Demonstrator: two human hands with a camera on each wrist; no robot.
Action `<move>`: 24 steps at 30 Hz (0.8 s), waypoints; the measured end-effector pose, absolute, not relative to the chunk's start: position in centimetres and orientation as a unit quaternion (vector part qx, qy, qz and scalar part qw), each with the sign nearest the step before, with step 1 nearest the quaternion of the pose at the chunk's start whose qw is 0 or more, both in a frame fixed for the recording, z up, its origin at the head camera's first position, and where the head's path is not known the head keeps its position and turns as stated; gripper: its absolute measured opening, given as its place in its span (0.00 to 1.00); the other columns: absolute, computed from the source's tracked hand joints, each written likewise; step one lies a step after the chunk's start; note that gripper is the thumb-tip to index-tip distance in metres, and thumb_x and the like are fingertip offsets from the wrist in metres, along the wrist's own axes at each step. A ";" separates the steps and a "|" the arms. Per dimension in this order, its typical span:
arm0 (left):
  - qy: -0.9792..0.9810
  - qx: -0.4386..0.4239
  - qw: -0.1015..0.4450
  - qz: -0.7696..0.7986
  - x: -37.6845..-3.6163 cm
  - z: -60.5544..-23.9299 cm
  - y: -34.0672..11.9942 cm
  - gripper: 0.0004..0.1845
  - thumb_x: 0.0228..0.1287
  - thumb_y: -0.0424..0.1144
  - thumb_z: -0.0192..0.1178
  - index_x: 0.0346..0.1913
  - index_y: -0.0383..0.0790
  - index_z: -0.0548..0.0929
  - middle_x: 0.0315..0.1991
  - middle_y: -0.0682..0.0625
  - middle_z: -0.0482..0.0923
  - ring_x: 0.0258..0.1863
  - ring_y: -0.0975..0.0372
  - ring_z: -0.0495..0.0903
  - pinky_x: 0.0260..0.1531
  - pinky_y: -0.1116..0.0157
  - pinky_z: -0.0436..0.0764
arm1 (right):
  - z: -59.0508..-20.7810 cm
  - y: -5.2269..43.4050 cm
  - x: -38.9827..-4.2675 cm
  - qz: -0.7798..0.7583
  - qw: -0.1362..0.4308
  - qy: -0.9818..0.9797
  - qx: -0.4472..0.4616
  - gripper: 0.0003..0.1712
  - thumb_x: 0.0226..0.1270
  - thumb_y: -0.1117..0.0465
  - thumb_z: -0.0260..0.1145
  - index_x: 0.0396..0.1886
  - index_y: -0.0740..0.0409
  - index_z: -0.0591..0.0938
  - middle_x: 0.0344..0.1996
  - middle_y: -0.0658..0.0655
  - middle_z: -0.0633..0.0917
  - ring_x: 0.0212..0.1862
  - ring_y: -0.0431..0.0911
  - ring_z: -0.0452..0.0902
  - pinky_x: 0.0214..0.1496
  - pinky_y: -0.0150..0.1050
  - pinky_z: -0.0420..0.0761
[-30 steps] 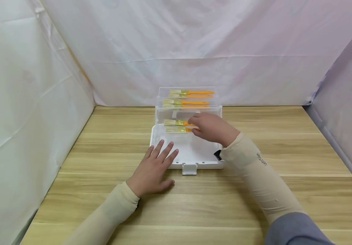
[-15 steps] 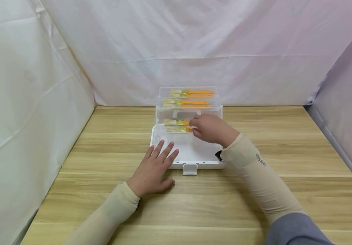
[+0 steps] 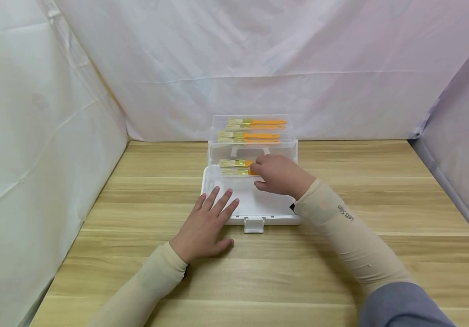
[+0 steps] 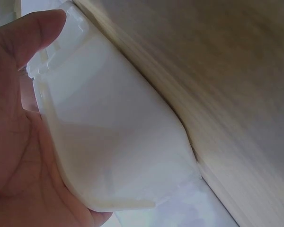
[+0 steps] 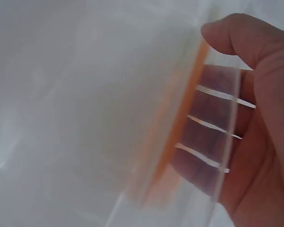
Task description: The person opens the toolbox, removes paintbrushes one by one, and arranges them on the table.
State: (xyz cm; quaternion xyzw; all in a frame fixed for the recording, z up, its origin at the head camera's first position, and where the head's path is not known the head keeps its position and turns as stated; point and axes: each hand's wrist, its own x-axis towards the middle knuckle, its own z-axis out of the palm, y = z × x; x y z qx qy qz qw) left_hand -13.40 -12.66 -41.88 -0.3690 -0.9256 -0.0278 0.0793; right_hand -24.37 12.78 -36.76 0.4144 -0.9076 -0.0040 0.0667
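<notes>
Four orange-handled brushes in the clear tiered box at the table's far edge: two on top, two lower. The lower brush lies crosswise, bristles left, handle right. The right hand curls around that handle; only the right wrist view shows fingers through the plastic. The left hand rests flat, fingers straight, on the lid's near-left corner.

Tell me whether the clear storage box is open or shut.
Open. The clear storage box has its tiered trays fanned up and back, showing orange-handled brushes, and its front latch hangs unfastened.
</notes>
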 end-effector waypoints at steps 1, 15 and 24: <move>-0.926 -0.369 0.080 -0.028 -13.4 -41.9 -12.6 0.49 0.54 0.59 0.67 0.76 0.44 0.62 0.78 0.43 0.52 0.76 0.41 0.47 0.68 0.39 0.55 | -37.0 12.8 -24.4 -0.011 0.082 -0.902 0.423 0.13 0.63 0.56 0.68 0.44 0.57 0.84 0.33 0.52 0.81 0.34 0.48 0.78 0.40 0.45 0.80; -0.927 -0.366 0.079 -0.024 -13.5 -42.0 -12.6 0.49 0.54 0.60 0.66 0.77 0.45 0.62 0.78 0.44 0.52 0.76 0.42 0.49 0.68 0.40 0.55 | -38.5 13.2 -25.2 -0.033 0.151 -0.873 0.463 0.09 0.62 0.58 0.69 0.39 0.56 0.82 0.30 0.52 0.78 0.31 0.47 0.76 0.35 0.43 0.79; -0.928 -0.363 0.075 -0.023 -13.5 -41.9 -12.6 0.49 0.54 0.60 0.67 0.77 0.45 0.62 0.78 0.43 0.52 0.76 0.42 0.49 0.68 0.40 0.55 | -38.4 13.3 -25.3 -0.030 0.148 -0.872 0.466 0.11 0.63 0.55 0.70 0.35 0.57 0.80 0.30 0.52 0.76 0.30 0.46 0.72 0.34 0.42 0.78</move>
